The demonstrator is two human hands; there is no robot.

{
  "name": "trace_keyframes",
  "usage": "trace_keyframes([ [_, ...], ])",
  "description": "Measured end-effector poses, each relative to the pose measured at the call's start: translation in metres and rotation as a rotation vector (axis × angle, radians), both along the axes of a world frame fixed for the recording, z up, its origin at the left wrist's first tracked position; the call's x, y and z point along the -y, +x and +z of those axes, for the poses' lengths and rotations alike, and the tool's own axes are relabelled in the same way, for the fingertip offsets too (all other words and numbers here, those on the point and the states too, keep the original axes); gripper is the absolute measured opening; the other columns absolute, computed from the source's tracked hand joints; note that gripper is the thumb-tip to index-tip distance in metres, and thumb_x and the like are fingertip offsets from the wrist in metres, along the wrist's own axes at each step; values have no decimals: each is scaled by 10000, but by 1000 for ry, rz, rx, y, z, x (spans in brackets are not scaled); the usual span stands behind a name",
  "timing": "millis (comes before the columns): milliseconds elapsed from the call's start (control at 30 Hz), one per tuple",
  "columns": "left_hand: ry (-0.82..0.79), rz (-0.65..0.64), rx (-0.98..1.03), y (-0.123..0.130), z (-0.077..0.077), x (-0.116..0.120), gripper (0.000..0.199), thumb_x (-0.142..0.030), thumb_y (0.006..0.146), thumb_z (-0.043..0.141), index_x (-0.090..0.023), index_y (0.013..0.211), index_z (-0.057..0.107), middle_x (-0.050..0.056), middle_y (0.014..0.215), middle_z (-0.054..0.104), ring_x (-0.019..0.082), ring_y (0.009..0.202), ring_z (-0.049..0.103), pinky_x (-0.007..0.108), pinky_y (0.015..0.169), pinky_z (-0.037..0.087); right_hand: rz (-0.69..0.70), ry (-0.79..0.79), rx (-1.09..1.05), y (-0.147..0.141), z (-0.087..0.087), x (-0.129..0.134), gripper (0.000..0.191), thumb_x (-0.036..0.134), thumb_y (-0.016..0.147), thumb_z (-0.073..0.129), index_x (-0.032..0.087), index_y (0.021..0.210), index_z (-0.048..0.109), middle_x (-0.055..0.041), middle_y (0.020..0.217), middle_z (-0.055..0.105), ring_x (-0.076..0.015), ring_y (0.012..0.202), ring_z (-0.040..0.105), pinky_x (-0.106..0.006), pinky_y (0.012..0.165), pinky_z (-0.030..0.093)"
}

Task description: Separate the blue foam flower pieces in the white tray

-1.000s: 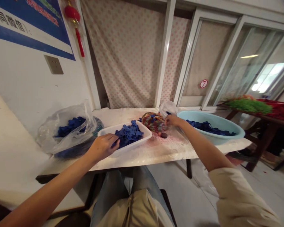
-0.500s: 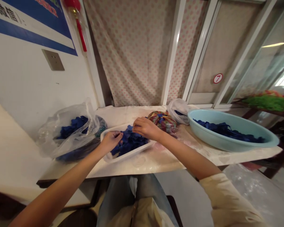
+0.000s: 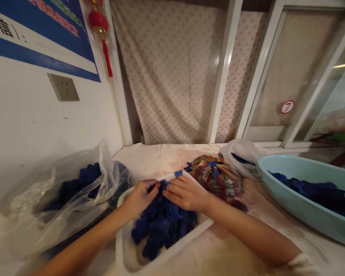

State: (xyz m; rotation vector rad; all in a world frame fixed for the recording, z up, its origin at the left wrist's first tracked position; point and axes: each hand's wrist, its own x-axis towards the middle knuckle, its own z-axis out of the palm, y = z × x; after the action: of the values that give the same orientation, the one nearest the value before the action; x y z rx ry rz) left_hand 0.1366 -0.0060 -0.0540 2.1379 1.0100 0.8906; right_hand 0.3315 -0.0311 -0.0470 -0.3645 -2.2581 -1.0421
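Note:
A white tray [image 3: 120,245] holds a heap of dark blue flower-shaped pieces [image 3: 163,222]. Over its far part my left hand [image 3: 143,194] pinches a small blue piece [image 3: 164,183] between thumb and fingertips. Close beside it on the right, my right hand [image 3: 186,193] has its fingers bent together at the same piece; what lies under its fingertips is partly hidden. One lighter blue piece [image 3: 178,173] shows just beyond the right fingers, at the tray's far edge.
A clear plastic bag [image 3: 103,165] of blue pieces lies left. Right of the tray sit a striped bundle [image 3: 215,176], a white bag [image 3: 240,149] and a light blue basin [image 3: 299,203] with more pieces. The wall and curtain [image 3: 172,69] stand behind.
The view has moved closer to the table and tilted up. My hands have come together over the tray, where they were apart before.

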Motion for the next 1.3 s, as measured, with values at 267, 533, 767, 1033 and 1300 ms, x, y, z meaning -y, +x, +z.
trace_keyframes([
  [267,-141,-9,14,-4,-12,-5,312,-384,809,459,-147,616,519,-33,513,448,85,472,400,187,438,304,2,-237,-62,4,-12,-8,198,219,880,531,167,697,587,0,693,595,-124,708,482,-281,626,316],
  [533,-211,128,73,-13,-15,-10,334,-433,806,449,-149,648,527,-47,493,426,72,430,366,179,397,270,14,-343,-55,5,-12,-3,358,483,839,517,149,753,612,-16,642,533,-144,669,455,-288,618,325],
  [767,-182,37,45,-11,-10,1,311,-374,808,455,-145,616,541,-43,486,440,67,422,373,176,387,271,-94,-367,-105,5,-15,-4,315,208,869,499,200,1181,535,-61,911,587,-170,837,490,-317,723,395],
  [1033,-181,-12,26,-11,-8,2,319,-384,813,455,-145,638,572,-24,514,489,83,452,436,182,410,335,-51,-279,-91,1,-11,-1,97,182,868,518,178,820,603,-19,743,577,-128,721,474,-276,634,351],
  [1300,-260,106,116,-13,-16,-5,315,-418,801,469,-152,643,530,-49,484,454,67,406,394,175,381,299,40,-412,69,0,-13,-1,272,284,880,482,161,657,577,-25,685,548,-140,694,464,-294,633,322],
])
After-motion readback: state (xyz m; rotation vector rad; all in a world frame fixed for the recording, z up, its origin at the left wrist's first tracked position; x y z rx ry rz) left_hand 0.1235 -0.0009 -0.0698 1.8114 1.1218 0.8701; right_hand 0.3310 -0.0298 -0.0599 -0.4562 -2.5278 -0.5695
